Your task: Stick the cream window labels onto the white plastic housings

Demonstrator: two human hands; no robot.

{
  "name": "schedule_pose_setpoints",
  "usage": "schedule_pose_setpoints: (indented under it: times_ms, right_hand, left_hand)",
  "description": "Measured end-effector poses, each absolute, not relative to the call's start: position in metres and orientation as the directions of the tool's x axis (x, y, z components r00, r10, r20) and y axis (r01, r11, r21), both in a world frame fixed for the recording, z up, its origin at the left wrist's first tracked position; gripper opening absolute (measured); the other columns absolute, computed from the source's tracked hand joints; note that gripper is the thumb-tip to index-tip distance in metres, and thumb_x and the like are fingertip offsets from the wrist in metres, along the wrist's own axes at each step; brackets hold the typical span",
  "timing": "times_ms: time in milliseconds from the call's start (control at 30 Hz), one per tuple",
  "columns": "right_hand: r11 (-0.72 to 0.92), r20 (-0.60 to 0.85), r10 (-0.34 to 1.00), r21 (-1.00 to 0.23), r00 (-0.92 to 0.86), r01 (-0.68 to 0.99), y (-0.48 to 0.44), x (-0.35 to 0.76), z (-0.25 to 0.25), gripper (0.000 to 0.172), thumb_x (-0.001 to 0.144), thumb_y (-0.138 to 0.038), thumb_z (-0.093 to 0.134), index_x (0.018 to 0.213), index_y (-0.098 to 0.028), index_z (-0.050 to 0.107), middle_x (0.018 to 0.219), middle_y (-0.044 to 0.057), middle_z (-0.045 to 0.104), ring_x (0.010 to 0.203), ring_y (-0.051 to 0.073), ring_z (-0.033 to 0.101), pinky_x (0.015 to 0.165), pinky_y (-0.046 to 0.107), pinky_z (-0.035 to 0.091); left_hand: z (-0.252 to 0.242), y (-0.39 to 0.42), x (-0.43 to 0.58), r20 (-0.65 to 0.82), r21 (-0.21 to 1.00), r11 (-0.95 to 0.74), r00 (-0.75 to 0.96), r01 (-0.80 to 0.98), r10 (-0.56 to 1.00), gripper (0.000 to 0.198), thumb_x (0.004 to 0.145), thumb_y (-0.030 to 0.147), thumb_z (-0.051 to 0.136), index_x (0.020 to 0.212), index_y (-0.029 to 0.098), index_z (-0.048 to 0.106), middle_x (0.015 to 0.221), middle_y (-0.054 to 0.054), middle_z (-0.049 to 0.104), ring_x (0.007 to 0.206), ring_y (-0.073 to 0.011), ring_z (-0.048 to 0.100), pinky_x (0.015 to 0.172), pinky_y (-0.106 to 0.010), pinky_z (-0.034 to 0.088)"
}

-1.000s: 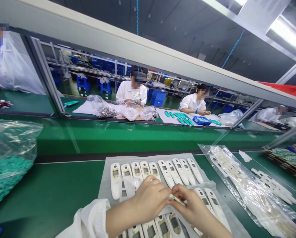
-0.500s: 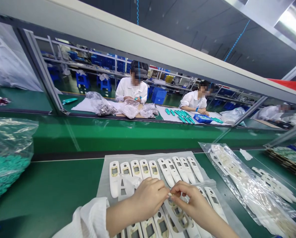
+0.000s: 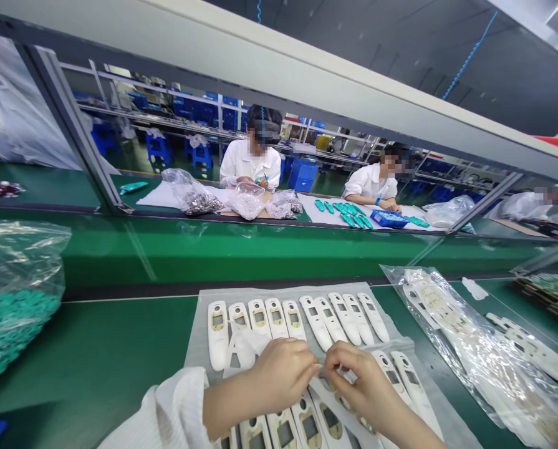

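Note:
My left hand (image 3: 285, 373) is closed, fingertips pinched on something small that I cannot make out, above the rows of white plastic housings (image 3: 217, 337). Close on its right, my right hand (image 3: 358, 377) pinches too, holding the upper end of a translucent strip (image 3: 341, 405) that hangs down over the lower housings. A second whitish strip with cut-outs (image 3: 245, 340) sticks out behind my left hand and lies across the upper row. The housings rest on a pale sheet (image 3: 196, 330); each has a rectangular window.
A bag of green parts (image 3: 19, 324) stands at the left. On the right lie a clear bag of white parts (image 3: 470, 337) and loose white housings (image 3: 531, 349). Across a green divider (image 3: 260, 252), people in white work at a bench with green parts (image 3: 348, 212).
The view has shifted slightly. My fingertips have moved a little apart, and the strip below my right hand hangs at a different angle.

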State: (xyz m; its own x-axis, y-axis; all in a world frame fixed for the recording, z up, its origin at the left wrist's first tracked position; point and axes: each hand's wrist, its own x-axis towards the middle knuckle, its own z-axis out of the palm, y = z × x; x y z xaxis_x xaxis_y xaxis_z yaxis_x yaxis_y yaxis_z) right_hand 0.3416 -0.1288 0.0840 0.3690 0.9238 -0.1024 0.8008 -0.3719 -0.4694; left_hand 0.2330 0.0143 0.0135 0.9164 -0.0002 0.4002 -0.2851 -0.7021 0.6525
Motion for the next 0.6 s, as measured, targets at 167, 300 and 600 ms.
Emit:
schedule_pose_setpoints:
  times_ms: [167, 300, 600]
  right_hand:
    - [-0.335, -0.112, 0.94, -0.49, 0.323, 0.805, -0.128, 0.337, 0.09, 0.014, 0.082, -0.015, 0.043, 0.072, -0.019, 0.052, 0.082, 0.003, 0.052, 0.077, 0.014, 0.053, 0.068, 0.026, 0.041]
    - [-0.394, -0.207, 0.916, -0.63, 0.345, 0.669, -0.133, 0.343, 0.104, 0.012, 0.081, -0.02, 0.052, 0.069, -0.019, 0.052, 0.082, 0.002, 0.053, 0.078, 0.015, 0.053, 0.072, 0.027, 0.042]
    - [-0.518, -0.303, 0.811, -0.77, 0.5, 0.373, -0.118, 0.448, 0.079, 0.028, 0.072, -0.043, 0.061, 0.083, -0.018, 0.057, 0.07, 0.001, 0.056, 0.068, 0.016, 0.053, 0.065, 0.028, 0.042]
  left_hand:
    - [0.007, 0.014, 0.236, 0.359, 0.675, -0.701, 0.932, -0.23, 0.04, 0.024, 0.089, 0.026, 0.034, 0.075, 0.02, 0.053, 0.071, 0.002, 0.056, 0.065, -0.0125, 0.053, 0.059, -0.024, 0.036]
    - [0.004, 0.016, 0.241, 0.32, 0.651, -0.739, 0.946, -0.176, 0.056, 0.024, 0.088, 0.026, 0.033, 0.071, 0.019, 0.049, 0.07, 0.002, 0.056, 0.064, -0.0129, 0.053, 0.056, -0.024, 0.035]
    - [0.016, 0.014, 0.244, 0.243, 0.477, -0.857, 0.966, -0.194, -0.084, 0.025, 0.088, 0.024, 0.029, 0.081, 0.019, 0.052, 0.084, 0.0, 0.058, 0.06, -0.0148, 0.054, 0.055, -0.029, 0.043]
